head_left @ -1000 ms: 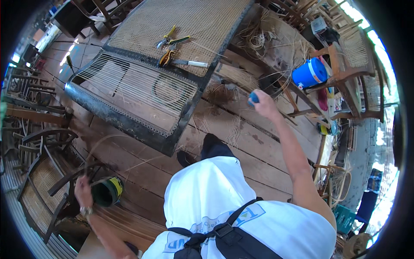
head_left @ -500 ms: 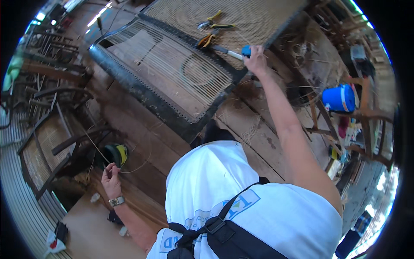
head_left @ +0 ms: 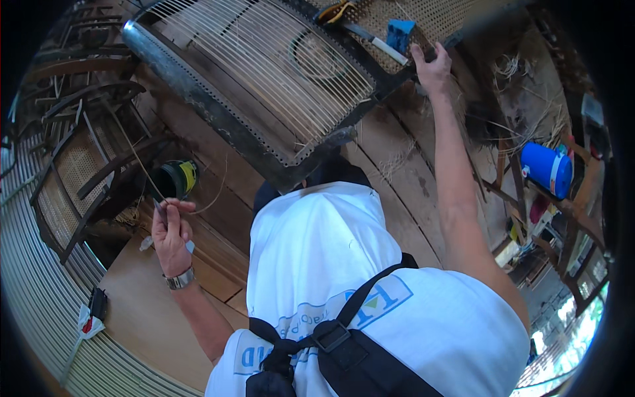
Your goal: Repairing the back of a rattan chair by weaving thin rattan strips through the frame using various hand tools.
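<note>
My left hand (head_left: 172, 241) is closed on a thin cane strand (head_left: 137, 157), which runs up to the left and curls away to the right. A dark slim piece, perhaps a blade, also shows at its fingers. My right hand (head_left: 433, 69) has thumb and fingers apart with nothing between them. It is over the corner of a dark frame (head_left: 278, 169) strung with parallel cane strands (head_left: 264, 59). Just left of it, a blue block (head_left: 399, 34) and a tool with a white handle (head_left: 389, 50) lie on the woven cane panel (head_left: 433, 16).
Orange-handled pliers (head_left: 334, 13) lie near the far edge. A dark bucket (head_left: 175, 180) and a cane-seated chair (head_left: 79, 172) stand at the left. To the right are a blue cooler jug (head_left: 548, 170) and loose cane scraps (head_left: 397, 164) on the plank floor (head_left: 377, 192).
My right hand has let go of the blue block and opened beside it. My left hand has risen slightly with the strand. The view has shifted, so the frame appears higher.
</note>
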Demonstrator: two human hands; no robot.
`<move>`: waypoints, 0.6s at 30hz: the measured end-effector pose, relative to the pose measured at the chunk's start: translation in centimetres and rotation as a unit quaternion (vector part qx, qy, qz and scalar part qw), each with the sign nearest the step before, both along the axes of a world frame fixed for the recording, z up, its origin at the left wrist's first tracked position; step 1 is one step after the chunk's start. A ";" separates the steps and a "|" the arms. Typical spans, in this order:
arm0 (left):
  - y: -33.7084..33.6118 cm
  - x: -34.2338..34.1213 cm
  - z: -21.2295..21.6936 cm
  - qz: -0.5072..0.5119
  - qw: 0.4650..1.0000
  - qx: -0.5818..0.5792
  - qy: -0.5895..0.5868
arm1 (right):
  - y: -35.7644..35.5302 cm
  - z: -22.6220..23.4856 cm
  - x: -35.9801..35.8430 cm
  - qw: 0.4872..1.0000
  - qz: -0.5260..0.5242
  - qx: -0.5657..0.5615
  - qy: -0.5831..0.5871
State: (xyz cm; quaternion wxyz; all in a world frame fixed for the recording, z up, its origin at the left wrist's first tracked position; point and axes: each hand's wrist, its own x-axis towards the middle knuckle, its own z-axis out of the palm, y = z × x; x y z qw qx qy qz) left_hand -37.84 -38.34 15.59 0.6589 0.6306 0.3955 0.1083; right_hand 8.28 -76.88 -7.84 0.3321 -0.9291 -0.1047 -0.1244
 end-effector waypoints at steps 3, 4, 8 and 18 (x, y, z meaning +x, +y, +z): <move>0.2 3.4 -0.4 -0.047 0.999 0.009 0.012 | -1.6 2.3 -8.0 0.947 -0.036 0.252 0.193; -0.2 4.9 -0.2 -0.048 0.999 0.004 0.022 | -1.5 3.6 -10.7 0.945 -0.026 0.253 0.203; -1.5 9.0 -0.8 -0.185 0.978 0.011 0.092 | 1.0 11.3 -20.9 0.909 -0.022 0.284 0.303; -0.7 11.0 -3.9 -0.347 0.910 -0.224 0.038 | 17.8 19.5 -33.7 0.811 0.164 0.375 0.418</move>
